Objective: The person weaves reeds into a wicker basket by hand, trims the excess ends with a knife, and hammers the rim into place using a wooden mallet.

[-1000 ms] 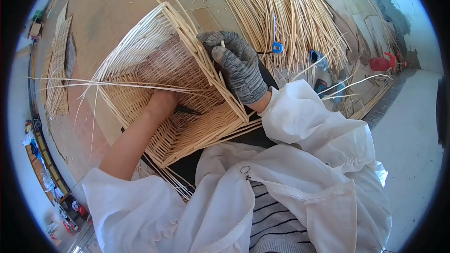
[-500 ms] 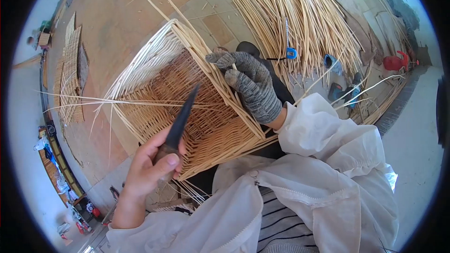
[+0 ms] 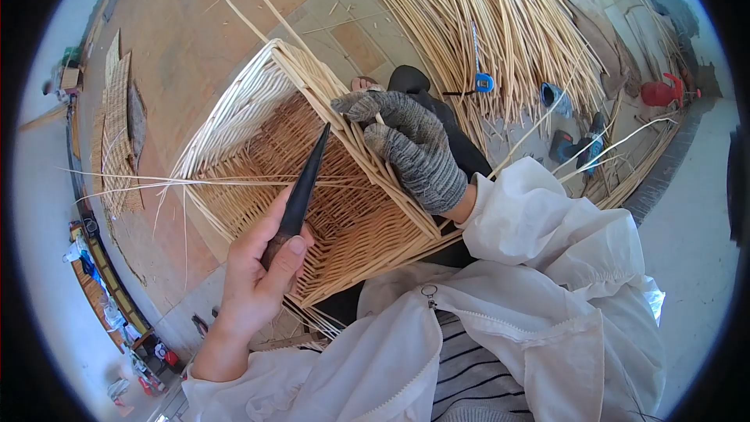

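Note:
A square wicker basket (image 3: 234, 121) lies tilted across my lap, its opening facing up toward me. My bare left hand (image 3: 266, 258) is closed round the brown handle of a thick black awl (image 3: 303, 191). The awl's tapered point reaches up over the opening, close to the rim that my right hand holds. That right hand (image 3: 410, 141), in a grey knitted glove, is closed on the basket's right rim, with a short rod end showing between thumb and fingers. Long thin willow rods (image 3: 148, 179) stick out over the basket's left side; others rise from its top corner.
A big bundle of peeled willow rods (image 3: 484, 39) spreads at the upper right, with a blue tape measure (image 3: 483, 82) on it. Blue-handled tools (image 3: 590, 148) and a red object (image 3: 661, 92) lie further right. Woven panels (image 3: 117, 133) rest on the floor at left.
The awl has shifted slightly upward and now points nearer the right rim. The basket and my gloved hand have moved a little to the left in view.

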A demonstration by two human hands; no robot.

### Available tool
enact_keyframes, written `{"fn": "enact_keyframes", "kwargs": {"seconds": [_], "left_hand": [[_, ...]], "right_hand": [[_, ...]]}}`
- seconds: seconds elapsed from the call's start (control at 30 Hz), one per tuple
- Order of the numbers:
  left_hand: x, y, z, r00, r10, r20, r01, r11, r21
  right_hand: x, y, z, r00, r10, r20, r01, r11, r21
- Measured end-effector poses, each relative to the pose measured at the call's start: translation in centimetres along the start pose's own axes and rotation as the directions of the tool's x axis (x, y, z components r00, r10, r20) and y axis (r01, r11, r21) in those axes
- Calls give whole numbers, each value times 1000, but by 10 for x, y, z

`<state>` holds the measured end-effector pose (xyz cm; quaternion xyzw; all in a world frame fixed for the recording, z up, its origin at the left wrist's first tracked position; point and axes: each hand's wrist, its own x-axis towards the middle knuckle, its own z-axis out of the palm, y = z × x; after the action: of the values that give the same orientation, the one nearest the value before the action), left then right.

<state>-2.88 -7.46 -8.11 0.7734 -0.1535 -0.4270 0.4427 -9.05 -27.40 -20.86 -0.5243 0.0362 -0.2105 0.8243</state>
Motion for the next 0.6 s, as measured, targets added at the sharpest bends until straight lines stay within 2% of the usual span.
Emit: {"fn": "enact_keyframes", "kwargs": {"seconds": [0.03,0.1,0.13,0.2,0.23,0.3,0.33,0.37,0.4,0.43,0.5,0.53,0.57,0.6], "left_hand": [[0,6,-1,1000,-1,-2,1,1000,1],[2,23,-4,1000,-19,0,18,961,277],[3,33,-7,1000,-20,0,19,960,278],[12,56,-11,985,94,143,-167,714,680],[18,73,-13,985,95,143,-167,717,677],[33,109,-15,967,-112,230,-119,599,792],[45,124,-17,967,-115,227,-114,602,790],[58,137,-19,917,-365,161,151,692,706],[65,143,-19,794,-593,133,418,691,590],[68,142,-23,794,-594,126,421,688,592],[75,133,-31,779,-591,207,527,797,294],[69,134,-27,771,-619,151,528,753,392],[56,117,-18,769,-621,149,528,749,400],[38,81,-7,963,-246,113,135,799,587]], "right_hand": [[1,-1,1,1000,0,1,0,1000,2],[1,-2,2,1000,-6,-9,6,1000,15],[0,0,3,1000,-6,-9,7,1000,17],[0,4,4,999,13,-33,-9,993,119],[0,3,5,999,15,-32,-11,993,116],[0,0,8,997,13,-74,-7,996,83],[0,1,9,996,44,-76,-32,988,150],[-2,0,9,996,46,-72,-35,988,153],[-4,-1,10,992,106,-74,-90,978,188],[-3,-2,9,984,163,-78,-142,964,224],[-5,-1,8,982,165,-86,-140,959,247],[-5,0,7,981,168,-96,-138,955,261],[-5,0,6,981,166,-102,-133,955,266],[-5,-1,6,980,149,-132,-113,963,245]]}}
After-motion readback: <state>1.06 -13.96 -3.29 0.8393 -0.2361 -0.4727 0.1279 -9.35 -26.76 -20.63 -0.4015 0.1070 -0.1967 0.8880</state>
